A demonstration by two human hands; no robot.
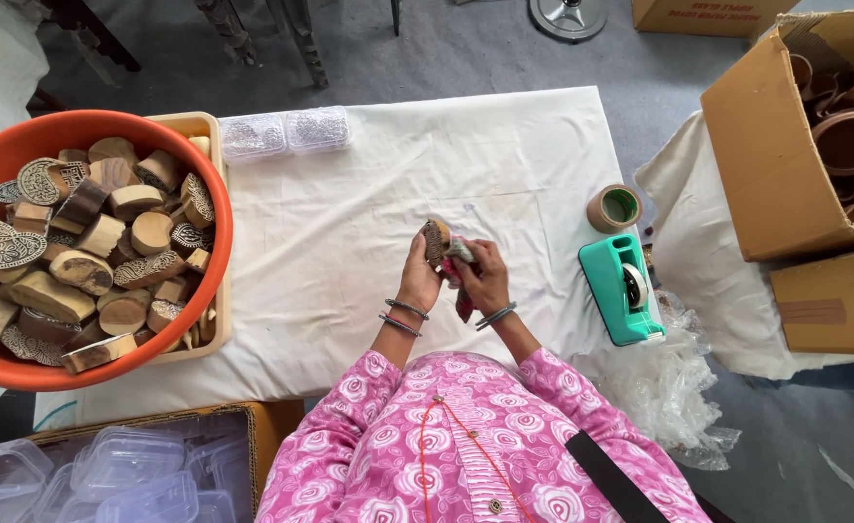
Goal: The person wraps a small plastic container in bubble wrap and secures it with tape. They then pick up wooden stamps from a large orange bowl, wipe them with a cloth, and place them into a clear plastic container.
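My left hand (417,274) holds a small carved wooden block (436,238) upright above the white cloth (350,223). My right hand (485,276) presses a red and white rag (460,281) against the block's side; the rag hangs down below my fingers. Both hands meet at the middle of the table, close to my body, with bangles on each wrist.
An orange tub (78,131) full of several carved wooden blocks sits at the left. A roll of brown tape (614,207) and a teal tape dispenser (621,286) lie at the right, beside crumpled plastic (669,387). Cardboard boxes with clay pots (848,136) stand far right; clear plastic containers (107,475) lie at bottom left.
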